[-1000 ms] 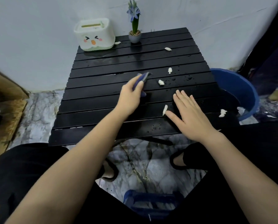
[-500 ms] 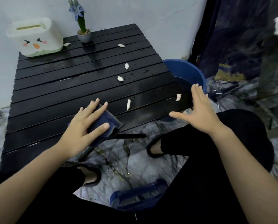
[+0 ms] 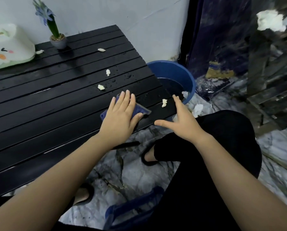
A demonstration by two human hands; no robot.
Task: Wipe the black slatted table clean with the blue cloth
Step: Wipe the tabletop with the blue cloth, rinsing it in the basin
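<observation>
The black slatted table [image 3: 39,104] fills the left half of the head view, wet in places. My left hand [image 3: 121,117] lies flat on the folded blue cloth [image 3: 142,110], pressing it onto the table near the front right corner. My right hand [image 3: 179,120] is open with fingers spread, resting at the table's right corner edge beside a white scrap [image 3: 164,102]. More white scraps [image 3: 101,87] [image 3: 108,72] [image 3: 101,50] lie on the slats further back.
A white tissue box with a cartoon face [image 3: 7,47] and a small potted blue flower [image 3: 56,35] stand at the table's back. A blue bucket [image 3: 172,72] with water sits on the floor right of the table. Crumpled paper [image 3: 197,110] lies beside it. A blue stool [image 3: 132,210] is below me.
My left hand slid the cloth rightward along the front slats toward the right corner. My right hand came down from above the bucket to the corner edge. The view turned right.
</observation>
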